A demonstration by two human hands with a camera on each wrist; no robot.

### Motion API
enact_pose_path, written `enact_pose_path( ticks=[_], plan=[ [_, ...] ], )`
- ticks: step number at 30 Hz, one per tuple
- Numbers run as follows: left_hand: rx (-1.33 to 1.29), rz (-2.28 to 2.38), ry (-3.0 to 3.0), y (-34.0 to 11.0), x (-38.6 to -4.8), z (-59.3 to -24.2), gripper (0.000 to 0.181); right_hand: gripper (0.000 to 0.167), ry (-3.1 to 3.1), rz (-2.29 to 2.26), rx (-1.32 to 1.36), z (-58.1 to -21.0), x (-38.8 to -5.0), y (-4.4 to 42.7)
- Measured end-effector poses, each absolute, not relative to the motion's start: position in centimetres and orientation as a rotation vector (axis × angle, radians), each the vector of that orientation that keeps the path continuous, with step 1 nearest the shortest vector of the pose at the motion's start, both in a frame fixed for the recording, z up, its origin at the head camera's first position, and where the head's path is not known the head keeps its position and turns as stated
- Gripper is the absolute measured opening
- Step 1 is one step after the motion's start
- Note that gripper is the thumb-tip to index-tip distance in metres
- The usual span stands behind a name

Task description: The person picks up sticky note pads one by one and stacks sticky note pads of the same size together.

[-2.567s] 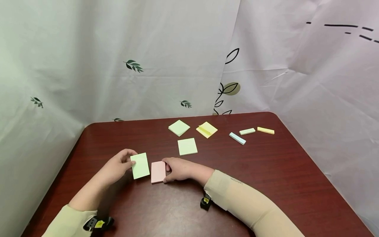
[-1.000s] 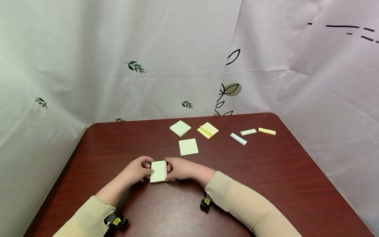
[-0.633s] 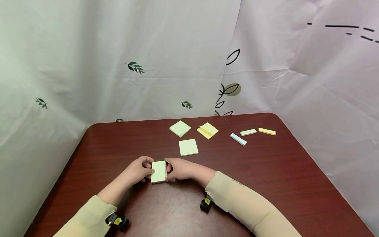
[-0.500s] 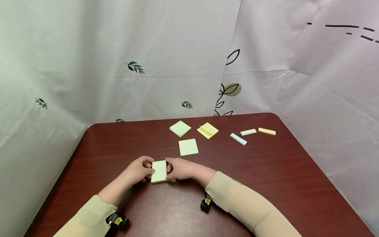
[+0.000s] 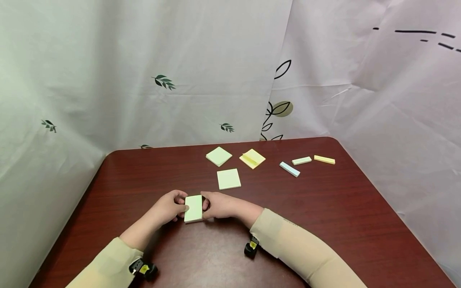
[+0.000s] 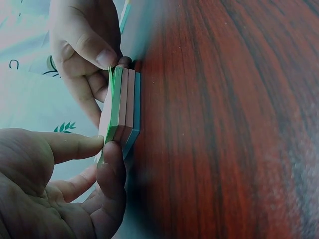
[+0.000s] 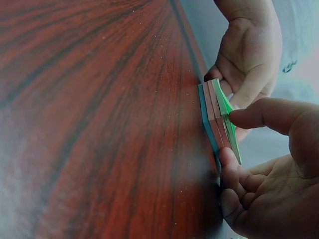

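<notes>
A stack of rectangular note pads lies on the table between both hands, its pale green top (image 5: 193, 209) facing up in the head view. Seen from the side in the left wrist view, a green pad (image 6: 116, 97) is uppermost, pink layers (image 6: 126, 102) lie under it and a blue pad (image 6: 136, 104) is at the bottom. The left hand (image 5: 167, 208) pinches the green pad at the stack's left edge, thumb on top. On the right edge, the right hand (image 5: 219, 205) grips the stack between thumb and fingers; some fingertips are hidden.
Behind the hands lie a pale green square pad (image 5: 229, 179), another green pad (image 5: 219, 156) and a yellow pad (image 5: 252, 159). Farther right are narrow blue (image 5: 289, 169), pale green (image 5: 301, 161) and yellow (image 5: 324, 159) strips. A curtain (image 5: 201, 72) hangs behind the table.
The left hand has moved right, bringing the green pad from beside the pink one onto it. Over the last second the green pad has shifted slightly right, covering the pink edge. The right hand has stayed nearly still.
</notes>
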State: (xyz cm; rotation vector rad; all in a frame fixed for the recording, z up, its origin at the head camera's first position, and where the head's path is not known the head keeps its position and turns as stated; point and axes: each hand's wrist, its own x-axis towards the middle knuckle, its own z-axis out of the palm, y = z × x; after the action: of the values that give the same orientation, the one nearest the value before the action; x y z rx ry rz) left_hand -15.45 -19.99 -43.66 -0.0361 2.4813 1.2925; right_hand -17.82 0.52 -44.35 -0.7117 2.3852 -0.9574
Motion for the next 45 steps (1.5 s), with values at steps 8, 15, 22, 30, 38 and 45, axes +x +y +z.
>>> enact_pose_path(
  ticks=[8, 15, 22, 30, 38, 45],
  plan=[
    [-0.036, 1.290, 2.484, -19.95, -15.33, -43.49, 0.039, 0.082, 2.394, -0.936, -0.715, -44.27, -17.81, 0.48],
    [-0.037, 1.283, 2.487, -19.88, -15.24, -43.30, 0.039, 0.082, 2.401, -0.930, -0.711, -44.23, -17.77, 0.46],
    [-0.041, 1.289, 2.482, -19.93, -15.29, -43.47, 0.039, 0.082, 2.405, -0.927, -0.718, -44.25, -17.77, 0.49],
    [-0.033, 1.293, 2.476, -19.94, -15.23, -43.43, 0.039, 0.083, 2.401, -0.924, -0.725, -44.26, -17.68, 0.51],
    [-0.030, 1.258, 2.509, -19.99, -15.30, -43.60, 0.040, 0.085, 2.373, -0.963, -0.704, -44.47, -17.57, 0.63],
    [0.038, 1.176, 2.600, -20.17, -15.37, -43.27, 0.042, 0.079, 2.363, -1.019, -0.705, -44.48, -17.40, 1.13]
  ],
)
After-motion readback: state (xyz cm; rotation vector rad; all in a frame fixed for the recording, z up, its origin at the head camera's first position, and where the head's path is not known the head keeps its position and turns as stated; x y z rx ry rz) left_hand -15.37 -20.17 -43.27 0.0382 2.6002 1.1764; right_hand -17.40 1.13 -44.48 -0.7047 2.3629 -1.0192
